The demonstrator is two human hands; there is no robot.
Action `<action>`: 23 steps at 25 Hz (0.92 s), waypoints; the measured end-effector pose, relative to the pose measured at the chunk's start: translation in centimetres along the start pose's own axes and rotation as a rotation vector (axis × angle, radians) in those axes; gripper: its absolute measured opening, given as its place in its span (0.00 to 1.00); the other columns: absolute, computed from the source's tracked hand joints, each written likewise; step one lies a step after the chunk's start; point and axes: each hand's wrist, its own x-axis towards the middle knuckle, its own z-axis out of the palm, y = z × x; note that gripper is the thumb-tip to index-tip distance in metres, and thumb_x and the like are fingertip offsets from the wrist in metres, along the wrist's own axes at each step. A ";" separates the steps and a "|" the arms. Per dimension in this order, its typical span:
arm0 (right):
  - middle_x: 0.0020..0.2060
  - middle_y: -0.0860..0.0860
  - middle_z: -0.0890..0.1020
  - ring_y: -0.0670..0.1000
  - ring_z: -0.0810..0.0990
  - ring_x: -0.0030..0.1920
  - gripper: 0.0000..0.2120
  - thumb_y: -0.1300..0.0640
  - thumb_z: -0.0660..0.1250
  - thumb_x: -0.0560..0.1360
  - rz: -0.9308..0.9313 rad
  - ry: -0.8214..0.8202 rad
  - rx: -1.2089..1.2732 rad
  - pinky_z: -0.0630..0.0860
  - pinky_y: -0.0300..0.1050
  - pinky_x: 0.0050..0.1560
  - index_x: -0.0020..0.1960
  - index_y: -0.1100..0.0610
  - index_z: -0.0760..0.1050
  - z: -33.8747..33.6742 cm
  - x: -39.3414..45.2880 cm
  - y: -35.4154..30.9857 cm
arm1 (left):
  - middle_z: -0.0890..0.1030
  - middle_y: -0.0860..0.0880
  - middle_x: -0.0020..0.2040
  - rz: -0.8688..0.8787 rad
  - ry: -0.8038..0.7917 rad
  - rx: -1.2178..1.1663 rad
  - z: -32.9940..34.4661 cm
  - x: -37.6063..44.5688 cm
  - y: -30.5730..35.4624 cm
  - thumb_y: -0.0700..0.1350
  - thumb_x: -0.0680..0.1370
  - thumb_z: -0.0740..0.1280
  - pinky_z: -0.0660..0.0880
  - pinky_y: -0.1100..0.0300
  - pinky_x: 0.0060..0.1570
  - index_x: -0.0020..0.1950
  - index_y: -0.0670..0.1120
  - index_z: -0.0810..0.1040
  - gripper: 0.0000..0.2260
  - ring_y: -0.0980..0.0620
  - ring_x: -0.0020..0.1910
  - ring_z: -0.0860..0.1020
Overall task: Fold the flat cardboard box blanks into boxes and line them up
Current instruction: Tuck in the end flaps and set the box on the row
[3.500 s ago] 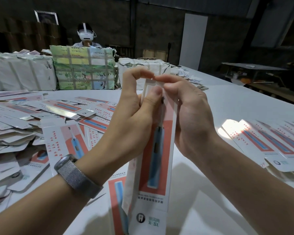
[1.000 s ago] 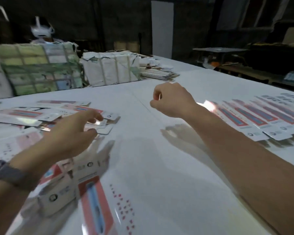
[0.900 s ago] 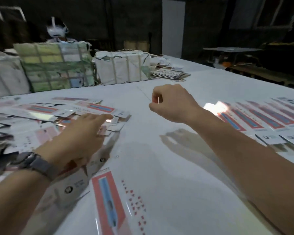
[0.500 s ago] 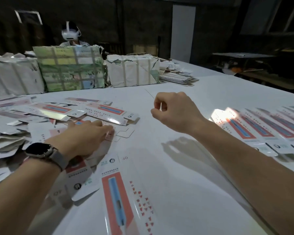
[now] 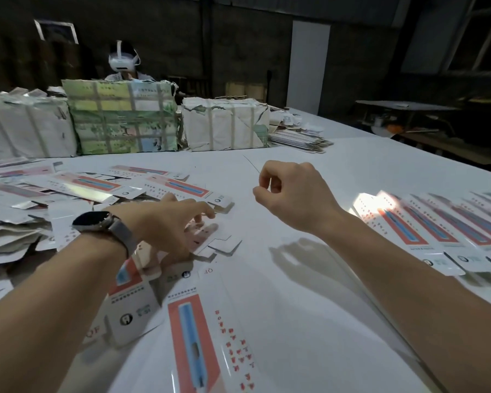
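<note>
Flat box blanks, white with a red panel and a blue toothbrush picture, lie scattered over the left of the white table. One blank lies flat at the front centre. My left hand, a watch on its wrist, reaches over the scatter with fingers stretched out and rests on a blank below it. My right hand hovers above the table's middle, fingers curled in, holding nothing. A row of folded boxes lies side by side at the right.
Three paper-wrapped bundles stand along the back of the table, with a low stack of blanks beside them. A person wearing a white headset sits behind the bundles. Another table stands far right.
The folded box I held upright in both hands is gone from them. My left hand has reached down onto the scattered blanks at the left; my right hand stays curled over the table's middle.
</note>
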 end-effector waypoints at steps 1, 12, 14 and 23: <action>0.30 0.44 0.75 0.51 0.75 0.38 0.09 0.51 0.69 0.72 -0.004 0.006 0.003 0.71 0.46 0.40 0.36 0.46 0.70 0.0 0.0 0.0 | 0.71 0.59 0.64 0.017 0.012 0.024 -0.2 -0.1 0.1 0.61 0.68 0.72 0.71 0.52 0.65 0.71 0.66 0.64 0.34 0.52 0.63 0.66; 0.33 0.48 0.73 0.44 0.74 0.36 0.03 0.55 0.63 0.79 -0.182 0.456 0.641 0.76 0.41 0.38 0.50 0.51 0.68 -1.8 -0.4 -3.1 | 0.85 0.58 0.46 0.490 0.905 -0.945 -2.5 -4.8 5.9 0.46 0.85 0.57 0.77 0.72 0.41 0.51 0.55 0.79 0.11 0.64 0.46 0.82; 0.37 0.46 0.76 0.47 0.80 0.41 0.06 0.52 0.62 0.80 -0.243 0.287 0.730 0.81 0.42 0.42 0.54 0.46 0.67 -1.8 -1.0 -4.4 | 0.86 0.56 0.50 0.595 0.777 -1.119 -2.1 -5.8 7.8 0.47 0.83 0.56 0.81 0.62 0.45 0.56 0.55 0.79 0.12 0.56 0.52 0.84; 0.47 0.42 0.83 0.48 0.84 0.48 0.08 0.44 0.62 0.78 -0.126 -0.028 1.003 0.81 0.44 0.38 0.57 0.40 0.71 -1.7 -2.0 -6.5 | 0.82 0.49 0.55 0.460 0.750 -1.194 -0.7 -6.5 7.7 0.61 0.77 0.67 0.82 0.49 0.52 0.69 0.71 0.71 0.20 0.52 0.56 0.82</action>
